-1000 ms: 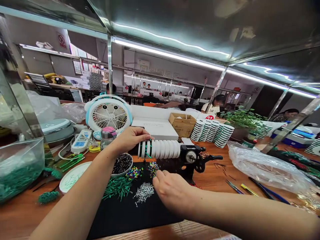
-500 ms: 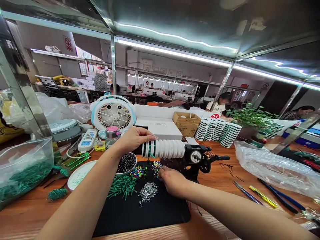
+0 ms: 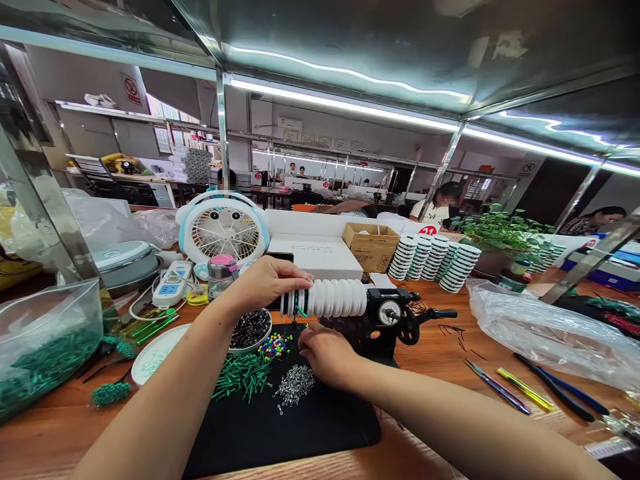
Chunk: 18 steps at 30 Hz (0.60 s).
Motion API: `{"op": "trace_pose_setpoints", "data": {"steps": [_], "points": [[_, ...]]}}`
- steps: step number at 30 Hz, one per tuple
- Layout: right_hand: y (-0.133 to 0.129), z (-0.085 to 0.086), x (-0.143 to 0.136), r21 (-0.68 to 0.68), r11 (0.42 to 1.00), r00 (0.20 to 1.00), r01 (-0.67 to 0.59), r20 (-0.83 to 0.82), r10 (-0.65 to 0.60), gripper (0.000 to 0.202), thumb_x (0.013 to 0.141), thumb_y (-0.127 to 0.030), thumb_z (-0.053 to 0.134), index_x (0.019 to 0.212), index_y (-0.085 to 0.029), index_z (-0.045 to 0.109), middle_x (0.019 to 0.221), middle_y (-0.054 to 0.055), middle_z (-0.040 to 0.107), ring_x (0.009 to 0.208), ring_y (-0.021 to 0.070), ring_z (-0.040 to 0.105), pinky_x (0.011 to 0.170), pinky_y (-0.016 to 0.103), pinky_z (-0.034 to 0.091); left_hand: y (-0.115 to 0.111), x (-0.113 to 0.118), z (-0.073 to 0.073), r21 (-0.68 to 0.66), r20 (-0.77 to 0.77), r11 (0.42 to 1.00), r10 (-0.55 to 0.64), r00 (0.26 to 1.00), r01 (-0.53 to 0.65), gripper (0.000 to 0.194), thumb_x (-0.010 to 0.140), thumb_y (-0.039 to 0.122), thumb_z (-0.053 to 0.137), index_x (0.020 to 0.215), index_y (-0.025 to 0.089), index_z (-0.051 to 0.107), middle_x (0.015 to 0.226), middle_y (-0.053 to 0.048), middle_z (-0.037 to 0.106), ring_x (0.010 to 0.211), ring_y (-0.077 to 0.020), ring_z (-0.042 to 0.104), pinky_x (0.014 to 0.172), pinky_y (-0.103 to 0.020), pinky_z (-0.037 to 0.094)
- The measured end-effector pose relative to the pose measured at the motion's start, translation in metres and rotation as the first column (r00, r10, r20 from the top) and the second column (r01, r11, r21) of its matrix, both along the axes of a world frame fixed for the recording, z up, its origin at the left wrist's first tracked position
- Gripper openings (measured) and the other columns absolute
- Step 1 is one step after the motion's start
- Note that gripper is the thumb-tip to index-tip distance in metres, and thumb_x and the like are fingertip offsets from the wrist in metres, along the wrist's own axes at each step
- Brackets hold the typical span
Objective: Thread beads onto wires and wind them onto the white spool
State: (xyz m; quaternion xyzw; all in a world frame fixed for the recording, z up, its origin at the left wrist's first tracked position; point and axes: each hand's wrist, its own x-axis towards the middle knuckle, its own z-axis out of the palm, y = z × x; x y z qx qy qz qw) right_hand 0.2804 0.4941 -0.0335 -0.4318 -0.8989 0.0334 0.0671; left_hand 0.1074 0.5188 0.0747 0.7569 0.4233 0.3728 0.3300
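Observation:
My left hand (image 3: 267, 283) reaches to the left end of a row of white foam spools (image 3: 340, 298) on a hand-cranked winder (image 3: 390, 310). Its thumb and finger are pinched at the spools' top edge; what lies between them is too small to make out. A green tube (image 3: 301, 311) hangs by the left spools. Below, my right hand (image 3: 327, 353) is closed, fingertips down by the coloured beads (image 3: 276, 347), their contents hidden. Silver swivels (image 3: 296, 385) and green tubes (image 3: 243, 377) lie in heaps on the black mat (image 3: 280, 433).
A bowl of dark pieces (image 3: 251, 330) and a white plate (image 3: 150, 353) stand left of the mat. A fan (image 3: 227, 230), a cardboard box (image 3: 371, 247) and stacked spools (image 3: 433, 261) stand behind. Pliers (image 3: 560, 387) and a yellow knife (image 3: 525, 389) lie right.
My right hand has moved left, from the right-hand beads to below the spools' left end, and now covers most of those beads. My left hand stays pinched at the spools.

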Motion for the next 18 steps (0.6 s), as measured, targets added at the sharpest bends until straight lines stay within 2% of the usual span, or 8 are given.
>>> {"op": "trace_pose_setpoints", "data": {"steps": [5,9,13,15,18], "points": [[0.016,-0.012,-0.024,-0.006,1.0,0.999,-0.017,0.031,0.017,0.011,0.081,-0.025,0.056,0.086,-0.019,0.063,0.091,0.004,0.061,0.078,0.0174,0.061,0.062,0.024,0.045,0.0,0.0,0.0,-0.005,-0.011,1.0,0.005,1.0,-0.005,0.021,0.07,0.036,0.067,0.082,0.02,0.074,0.097,-0.006,0.073,0.094,-0.0245,0.064,0.082,-0.033,0.049],[0.022,-0.017,-0.029,0.008,0.998,0.996,-0.054,0.074,0.054,0.012,0.078,-0.027,0.059,0.086,-0.019,0.062,0.091,0.004,0.062,0.074,0.0169,0.06,0.058,0.023,0.046,0.0,0.0,0.001,-0.009,-0.014,1.0,0.002,1.0,-0.002,0.019,0.071,0.034,0.067,0.08,0.02,0.074,0.096,-0.006,0.073,0.094,-0.0241,0.064,0.083,-0.033,0.049],[0.014,-0.017,-0.029,0.095,0.99,0.988,-0.108,0.125,0.096,0.018,0.082,-0.012,0.048,0.096,-0.011,0.06,0.098,0.013,0.06,0.083,0.0217,0.058,0.065,0.032,0.048,0.0,0.0,0.001,-0.019,-0.006,1.0,-0.008,1.0,0.008,0.018,0.07,0.032,0.067,0.08,0.018,0.073,0.096,-0.007,0.073,0.093,-0.0241,0.064,0.083,-0.034,0.049],[0.009,-0.016,-0.031,0.122,0.981,0.979,-0.148,0.155,0.129,0.021,0.082,-0.006,0.042,0.091,-0.007,0.061,0.094,0.017,0.059,0.087,0.0254,0.056,0.067,0.037,0.048,0.001,-0.001,0.0,-0.024,0.001,1.0,-0.013,1.0,0.013,0.019,0.069,0.032,0.068,0.081,0.018,0.073,0.096,-0.007,0.073,0.093,-0.0241,0.064,0.083,-0.035,0.05],[0.003,-0.016,-0.036,0.109,0.973,0.968,-0.203,0.175,0.182,0.019,0.079,-0.005,0.044,0.083,-0.008,0.062,0.088,0.016,0.059,0.085,0.027,0.056,0.066,0.038,0.048,0.002,-0.001,-0.002,-0.02,0.01,1.0,-0.02,1.0,0.02,0.022,0.068,0.035,0.069,0.082,0.018,0.073,0.097,-0.007,0.073,0.094,-0.024,0.064,0.084,-0.036,0.05]]}}
